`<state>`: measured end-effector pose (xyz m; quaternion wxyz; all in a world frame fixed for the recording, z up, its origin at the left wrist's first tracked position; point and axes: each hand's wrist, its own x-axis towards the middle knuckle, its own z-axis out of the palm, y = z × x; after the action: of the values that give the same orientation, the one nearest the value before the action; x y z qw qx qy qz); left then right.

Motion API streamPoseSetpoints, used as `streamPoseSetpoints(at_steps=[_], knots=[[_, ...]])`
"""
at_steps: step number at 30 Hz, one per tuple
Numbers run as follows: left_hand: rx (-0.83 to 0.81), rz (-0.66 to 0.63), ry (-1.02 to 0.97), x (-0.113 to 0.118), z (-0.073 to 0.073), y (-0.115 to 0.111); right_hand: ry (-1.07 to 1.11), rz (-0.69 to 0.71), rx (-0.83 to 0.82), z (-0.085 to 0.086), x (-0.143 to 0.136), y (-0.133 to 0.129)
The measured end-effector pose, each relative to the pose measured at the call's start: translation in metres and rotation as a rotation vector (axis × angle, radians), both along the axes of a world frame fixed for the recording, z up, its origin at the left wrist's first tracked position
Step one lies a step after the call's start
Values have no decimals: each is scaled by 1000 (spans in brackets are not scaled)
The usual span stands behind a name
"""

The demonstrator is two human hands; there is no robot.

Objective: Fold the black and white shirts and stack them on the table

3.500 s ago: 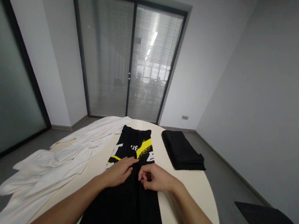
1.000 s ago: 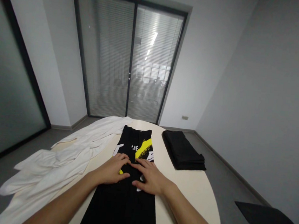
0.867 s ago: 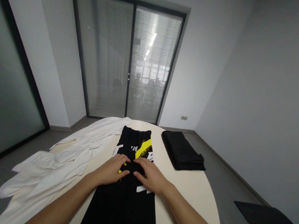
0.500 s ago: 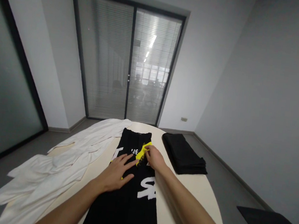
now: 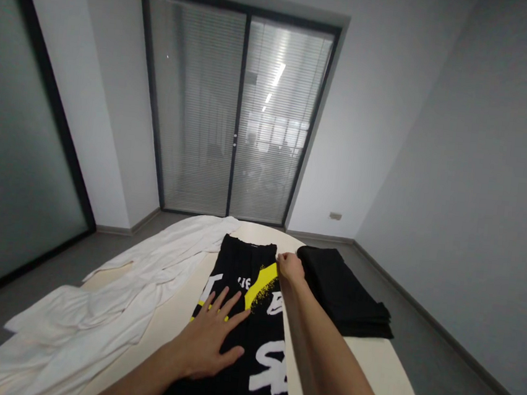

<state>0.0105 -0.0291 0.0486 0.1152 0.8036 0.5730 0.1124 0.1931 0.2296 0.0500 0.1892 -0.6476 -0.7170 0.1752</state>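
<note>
Black trousers [image 5: 239,254] with white lettering and a yellow patch lie lengthwise on the table in front of me, the waist end farthest away. My left hand [image 5: 213,335] rests on them palm down, fingers spread over the fabric below the small white letters. At the upper right edge, beside the yellow patch, my right hand [image 5: 290,267] has its fingertips pinched on the side of the trousers. The near end of the trousers runs out of view under my left forearm.
A rumpled white cloth garment [image 5: 143,285] covers the left side of the pale round-edged table [image 5: 382,364]. To the right lies a folded black garment [image 5: 341,292], close to my right hand. Glass doors with blinds [image 5: 187,116] stand beyond the table.
My right hand has shifted right, from over the yellow patch to the trousers' side edge, uncovering more print. My left hand stays spread on the fabric. The view has tilted and moved slightly.
</note>
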Motion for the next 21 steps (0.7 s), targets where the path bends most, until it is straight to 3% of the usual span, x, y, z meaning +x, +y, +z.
streamPoseSetpoints(at_steps=[6, 11, 16, 21], knots=[[-28, -34, -25, -1, 4, 3, 13, -20, -18, -3, -17, 36], [-47, -44, -36, -2, 7, 5, 2, -42, 16, -3, -29, 51], [-60, -43, -30, -2, 5, 6, -46, -43, 96, 1, -40, 45], [-45, -34, -21, -2, 1, 6, -132, 78, 157, 6, -61, 27]])
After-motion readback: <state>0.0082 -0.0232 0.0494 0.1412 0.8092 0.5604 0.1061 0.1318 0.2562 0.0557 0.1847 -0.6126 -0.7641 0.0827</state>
